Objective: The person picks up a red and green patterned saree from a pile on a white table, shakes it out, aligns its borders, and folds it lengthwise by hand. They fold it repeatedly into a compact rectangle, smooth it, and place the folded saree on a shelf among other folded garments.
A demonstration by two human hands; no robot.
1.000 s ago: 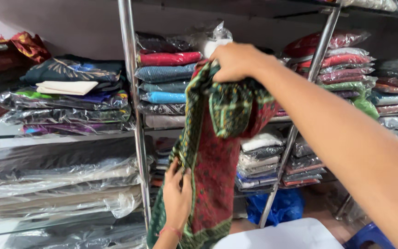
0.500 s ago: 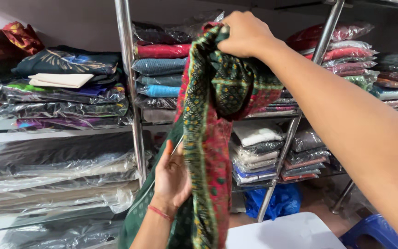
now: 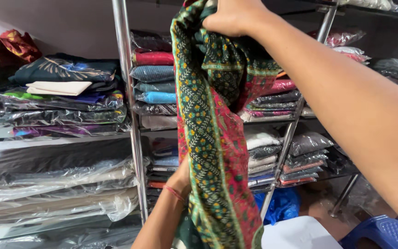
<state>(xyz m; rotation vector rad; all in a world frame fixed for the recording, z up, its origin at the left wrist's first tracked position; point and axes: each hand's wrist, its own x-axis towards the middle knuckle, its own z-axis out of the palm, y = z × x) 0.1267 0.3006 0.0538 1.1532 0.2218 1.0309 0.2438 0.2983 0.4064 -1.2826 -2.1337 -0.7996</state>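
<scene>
Shelving (image 3: pixel 127 92) on metal uprights fills the wall ahead of us, its boards packed to their edges with folded cloth in clear wrappers, so the only open room is the gap between us and the racks. There we hold a long printed cloth (image 3: pixel 217 152), green with a yellow-patterned border and a red field, hanging straight down in front of the uprights. Our right hand (image 3: pixel 233 17) is closed tight on its bunched top at the upper edge of view; our left hand (image 3: pixel 180 177) is mostly hidden behind the cloth's lower part, so we cannot tell its grip, only a red thread at the wrist. Since a second ago the right hand has risen higher and the left has slipped behind the cloth. Low right sit a blue bag (image 3: pixel 282 205), a white sheet (image 3: pixel 295 233) and a blue plastic stool (image 3: pixel 383 233). A cream folded piece (image 3: pixel 58 87) tops the left stack.
</scene>
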